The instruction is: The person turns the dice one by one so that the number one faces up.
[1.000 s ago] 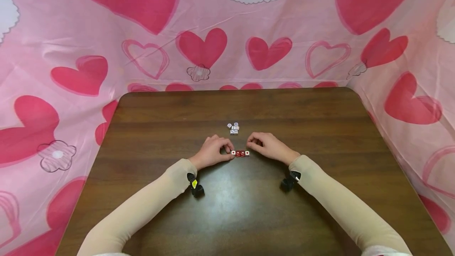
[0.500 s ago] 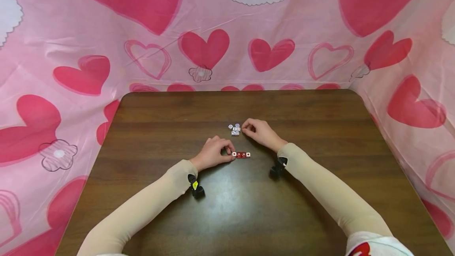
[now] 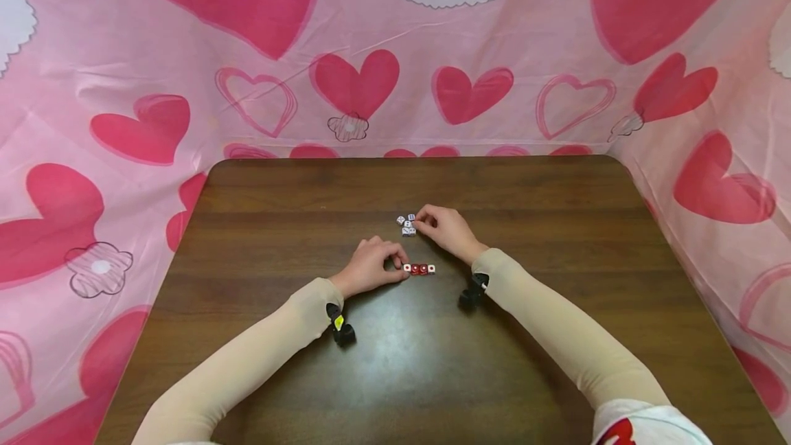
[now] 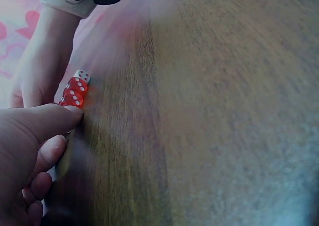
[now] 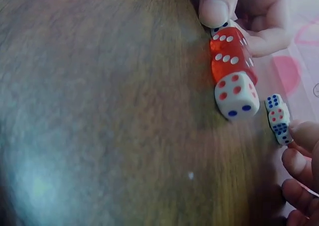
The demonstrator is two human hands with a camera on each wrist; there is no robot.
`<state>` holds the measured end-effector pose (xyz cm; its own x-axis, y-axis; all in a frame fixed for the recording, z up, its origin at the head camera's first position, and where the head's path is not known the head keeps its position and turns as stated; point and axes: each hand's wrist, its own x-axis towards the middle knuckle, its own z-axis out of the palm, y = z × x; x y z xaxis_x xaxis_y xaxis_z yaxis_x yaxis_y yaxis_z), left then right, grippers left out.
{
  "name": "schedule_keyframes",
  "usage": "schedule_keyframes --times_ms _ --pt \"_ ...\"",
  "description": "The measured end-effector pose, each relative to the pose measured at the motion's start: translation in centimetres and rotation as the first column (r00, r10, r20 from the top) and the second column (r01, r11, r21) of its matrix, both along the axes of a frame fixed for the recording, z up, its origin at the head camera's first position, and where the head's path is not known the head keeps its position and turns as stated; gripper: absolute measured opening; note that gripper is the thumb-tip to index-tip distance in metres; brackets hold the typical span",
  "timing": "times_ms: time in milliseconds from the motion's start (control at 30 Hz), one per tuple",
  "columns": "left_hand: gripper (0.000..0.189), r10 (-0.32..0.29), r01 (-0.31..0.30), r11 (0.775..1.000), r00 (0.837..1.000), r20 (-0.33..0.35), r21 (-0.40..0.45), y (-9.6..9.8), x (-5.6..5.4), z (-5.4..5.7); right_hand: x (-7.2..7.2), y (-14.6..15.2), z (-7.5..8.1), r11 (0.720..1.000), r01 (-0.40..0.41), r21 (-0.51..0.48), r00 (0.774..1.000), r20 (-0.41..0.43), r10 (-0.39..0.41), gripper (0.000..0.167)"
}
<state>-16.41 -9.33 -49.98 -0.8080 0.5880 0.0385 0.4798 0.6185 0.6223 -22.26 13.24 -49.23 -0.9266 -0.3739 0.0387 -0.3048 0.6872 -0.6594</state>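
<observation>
In the head view a short row of dice lies mid-table, a white die (image 3: 407, 268) at its left end, two red dice (image 3: 419, 269) between, and another white die (image 3: 431, 269) at its right end. My left hand (image 3: 371, 265) pinches the left-end white die between thumb and forefinger; the right wrist view shows this grip too. Farther back is a small cluster of white dice (image 3: 408, 231). At its right side my right hand (image 3: 450, 231) has thumb and forefinger closed on one white die, which the fingertips mostly hide in the head view.
Brown wooden table (image 3: 383, 362) lies under both arms. A pink cloth (image 3: 259, 12) with hearts hangs behind and at the sides. Each wrist carries a small black camera (image 3: 345, 334).
My right hand has gone from beside the right end of the row back and left to the white cluster, and its fingertips now close on a die there. The left hand stays put.
</observation>
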Motion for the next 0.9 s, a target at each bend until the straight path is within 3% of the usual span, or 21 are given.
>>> schedule_keyframes --times_ms 300,533,900 --pt "0.016 0.003 -0.002 1.000 0.999 -0.037 0.014 0.1 0.1 0.2 -0.1 0.9 -0.1 0.998 -0.019 -0.058 1.000 0.008 0.019 0.014" --pt "0.016 0.006 -0.006 1.000 1.000 -0.011 -0.013 0.1 0.1 0.4 -0.1 1.2 -0.2 0.998 -0.052 -0.043 0.999 0.012 0.052 0.019" --pt "0.016 0.011 -0.011 1.000 1.000 -0.026 -0.002 0.2 0.3 0.1 -0.1 1.8 -0.4 0.992 -0.109 -0.066 0.993 0.030 0.111 0.022"
